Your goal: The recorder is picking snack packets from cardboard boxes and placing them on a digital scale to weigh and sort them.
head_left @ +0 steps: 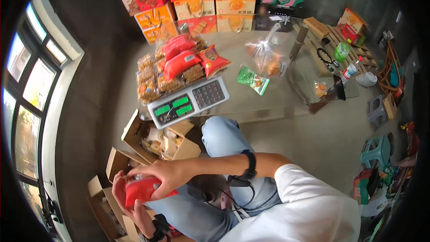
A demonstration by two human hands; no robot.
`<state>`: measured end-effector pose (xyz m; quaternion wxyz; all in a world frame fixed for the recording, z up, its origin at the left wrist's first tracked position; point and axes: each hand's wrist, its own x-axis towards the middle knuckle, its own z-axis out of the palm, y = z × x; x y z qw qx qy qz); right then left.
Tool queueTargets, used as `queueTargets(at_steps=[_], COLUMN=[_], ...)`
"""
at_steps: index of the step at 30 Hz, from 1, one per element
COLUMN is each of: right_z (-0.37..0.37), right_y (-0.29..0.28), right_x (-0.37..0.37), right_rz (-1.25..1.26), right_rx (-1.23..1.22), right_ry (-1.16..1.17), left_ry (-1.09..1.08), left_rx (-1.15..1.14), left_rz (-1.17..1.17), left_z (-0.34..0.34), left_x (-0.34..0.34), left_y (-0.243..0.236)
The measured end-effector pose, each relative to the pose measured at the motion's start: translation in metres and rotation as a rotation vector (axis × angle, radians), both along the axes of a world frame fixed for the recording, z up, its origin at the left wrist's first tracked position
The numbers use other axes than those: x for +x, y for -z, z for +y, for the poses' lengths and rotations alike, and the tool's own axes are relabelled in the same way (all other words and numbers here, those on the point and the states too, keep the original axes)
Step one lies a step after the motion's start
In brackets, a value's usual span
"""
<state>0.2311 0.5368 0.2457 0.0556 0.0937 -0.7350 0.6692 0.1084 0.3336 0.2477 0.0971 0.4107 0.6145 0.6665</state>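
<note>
At the lower left both my hands are closed round a red packet. My right hand holds it from above, and my left hand grips its left side. Above them, a digital scale on the glass table carries bagged brown snack pieces and red packets. Open cardboard boxes stand beside my legs, one with small wrapped pieces inside.
A green packet, a knotted plastic bag and bottles are on the table and right side. Stacked gift boxes line the back. Plastic stools stand at the right, and a window is at the left.
</note>
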Motion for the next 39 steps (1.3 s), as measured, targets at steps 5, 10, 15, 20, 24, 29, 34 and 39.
queueTargets(at_steps=[5,10,15,20,24,29,34,39], right_z=[0.118,0.314,0.408,0.424,0.427,0.417,0.407,0.403], right_y=[-0.045,-0.092,-0.054,-0.009,-0.001,-0.004,-0.003,0.009], right_x=[0.071,0.102,0.088,0.063,0.059,0.062,0.063,0.066], right_rz=[0.325,-0.002,-0.462,-0.534,-0.528,-0.527,-0.437,-0.272], right_rx=[-0.142,0.364,0.509,0.681,0.723,0.707,0.778,0.942], right_ry=[0.665,1.423,1.376,1.317,1.246,1.337,1.366,1.334], left_ry=[0.216,0.282,0.293,0.313,0.320,0.352,0.342,0.327], left_rx=[-0.147,-0.449,-0.440,-0.335,-0.392,-0.393,-0.407,-0.402], left_rz=[-0.194,-0.318,-0.535,-0.662,-0.646,-0.614,-0.601,-0.596], left_z=[0.043,0.063,0.069,0.072,0.072,0.068,0.064,0.059], left_x=[0.000,-0.008,-0.026,-0.031,-0.032,-0.034,-0.035,-0.036], left_y=[0.002,0.048,0.073,0.076,0.077,0.079,0.079,0.082])
